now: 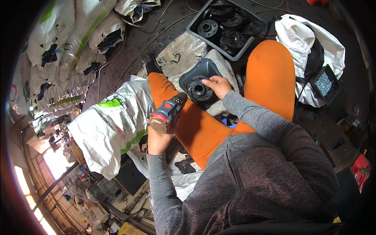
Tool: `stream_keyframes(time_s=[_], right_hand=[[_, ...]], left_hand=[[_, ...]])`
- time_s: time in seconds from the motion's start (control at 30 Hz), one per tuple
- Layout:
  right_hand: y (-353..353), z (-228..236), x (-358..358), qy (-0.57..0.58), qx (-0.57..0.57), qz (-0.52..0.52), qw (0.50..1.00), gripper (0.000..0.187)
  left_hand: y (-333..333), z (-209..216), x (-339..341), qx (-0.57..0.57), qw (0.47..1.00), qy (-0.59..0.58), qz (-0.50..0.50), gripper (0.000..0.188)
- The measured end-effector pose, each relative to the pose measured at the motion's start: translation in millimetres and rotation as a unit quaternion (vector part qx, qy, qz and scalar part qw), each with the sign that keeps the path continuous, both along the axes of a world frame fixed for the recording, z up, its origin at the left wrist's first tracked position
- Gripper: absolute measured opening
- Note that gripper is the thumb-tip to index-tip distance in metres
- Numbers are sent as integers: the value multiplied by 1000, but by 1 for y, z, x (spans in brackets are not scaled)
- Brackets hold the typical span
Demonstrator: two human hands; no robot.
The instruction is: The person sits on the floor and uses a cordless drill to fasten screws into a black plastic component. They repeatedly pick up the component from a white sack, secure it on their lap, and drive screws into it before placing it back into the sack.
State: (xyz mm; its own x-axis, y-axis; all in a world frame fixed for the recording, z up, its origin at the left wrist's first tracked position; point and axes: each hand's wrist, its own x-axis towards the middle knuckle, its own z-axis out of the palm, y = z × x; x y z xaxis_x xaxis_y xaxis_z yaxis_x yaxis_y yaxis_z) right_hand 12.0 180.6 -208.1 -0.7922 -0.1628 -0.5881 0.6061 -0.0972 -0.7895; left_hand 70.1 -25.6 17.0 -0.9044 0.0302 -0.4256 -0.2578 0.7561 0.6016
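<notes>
Beyond the black cover (196,83) stands a grey crate (212,47) of dark round parts (233,39). The cover lies on pale sacking (226,65). Just left of it, a drill (167,111) points its way, handle wrapped in the closed left hand (158,140). At its right, the right hand (219,86) is half curled, thumb over the raised ring; whether it pinches, I cannot tell. A weak hold could let the cover turn, and a slipping bit (189,90) could skid toward that thumb.
</notes>
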Motion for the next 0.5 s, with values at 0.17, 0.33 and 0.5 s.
stream_keyframes(time_s=[0.17,0.33,0.5], right_hand=[[-4,33,-7,-26,-103,-55,993,31],[-8,34,-12,-34,-132,-62,989,25],[-17,16,-11,-33,-107,-76,991,32]], left_hand=[[5,1,-13,62,997,56,-1,30],[10,20,-31,24,995,-71,73,33],[6,12,-35,49,992,-78,83,36]])
